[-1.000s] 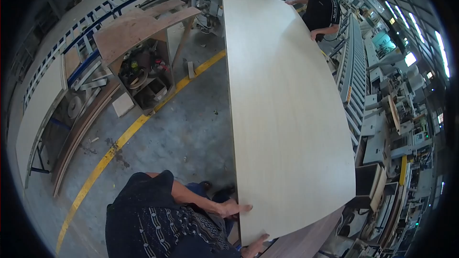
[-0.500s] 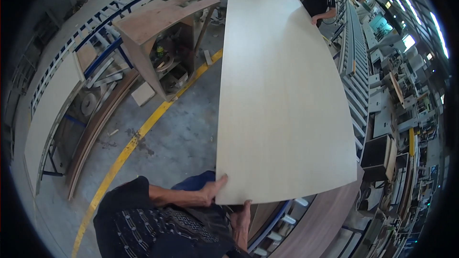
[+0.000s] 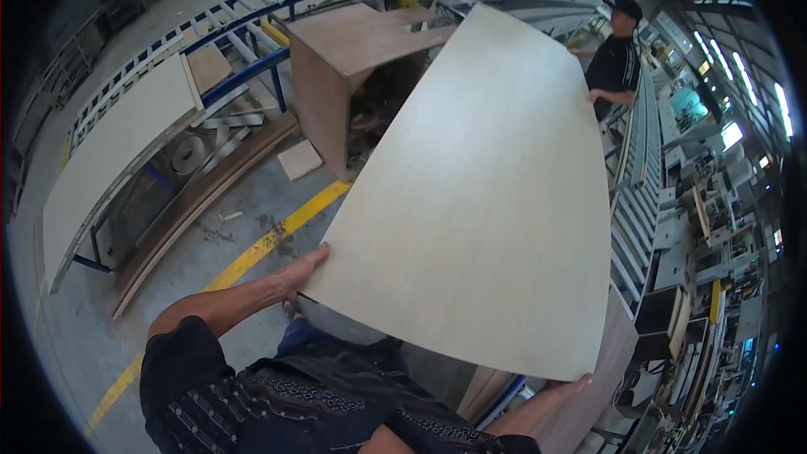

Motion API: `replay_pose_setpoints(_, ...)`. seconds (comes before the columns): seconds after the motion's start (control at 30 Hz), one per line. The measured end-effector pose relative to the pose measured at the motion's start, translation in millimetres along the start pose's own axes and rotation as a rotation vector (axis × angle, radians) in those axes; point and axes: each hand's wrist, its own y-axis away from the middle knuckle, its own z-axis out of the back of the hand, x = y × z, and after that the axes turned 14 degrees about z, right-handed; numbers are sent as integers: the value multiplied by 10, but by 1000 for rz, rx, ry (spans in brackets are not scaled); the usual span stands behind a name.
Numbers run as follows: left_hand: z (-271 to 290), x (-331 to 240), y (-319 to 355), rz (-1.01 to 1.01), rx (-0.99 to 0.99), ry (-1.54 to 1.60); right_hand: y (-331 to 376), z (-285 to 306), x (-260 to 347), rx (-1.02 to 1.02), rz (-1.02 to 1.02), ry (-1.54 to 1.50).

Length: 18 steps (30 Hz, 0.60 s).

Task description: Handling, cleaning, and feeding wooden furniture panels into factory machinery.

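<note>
Pale wood-grain panel (image 3: 487, 202) is up in the air over the roller conveyor (image 3: 635, 227). Left hand (image 3: 304, 273) grips its near left corner, right hand (image 3: 565, 388) the right corner, co-worker (image 3: 612, 63) holding the far end.

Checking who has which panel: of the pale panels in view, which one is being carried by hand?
The big pale panel mid-picture: the left hand and right hand grip its near corners, a co-worker its far end. The other pale panel lies on the roller rack.

Wearer: dark navy short-sleeved shirt (image 3: 277, 395) with fine pale dotted stripe pattern, sleeves ending above the elbows. Blue trousers (image 3: 296, 338) partly visible below. Forearms bare; no gloves, watch or rings visible.
</note>
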Motion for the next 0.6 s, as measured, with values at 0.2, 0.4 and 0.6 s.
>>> replay_pose_setpoints(0.2, 1554, -497, 89, -113, -65, -169, 1037, 77, -143, -128, -52, -2)
replay_pose_setpoints(0.4, 2776, -1239, 348, -37, -39, -290, 2064, -383, 33, 249, -351, 454)
replay_pose_setpoints(0.6, 3838, -1819, 324, 11, -136, -359, 3204, -1018, -339, 318, -421, 686)
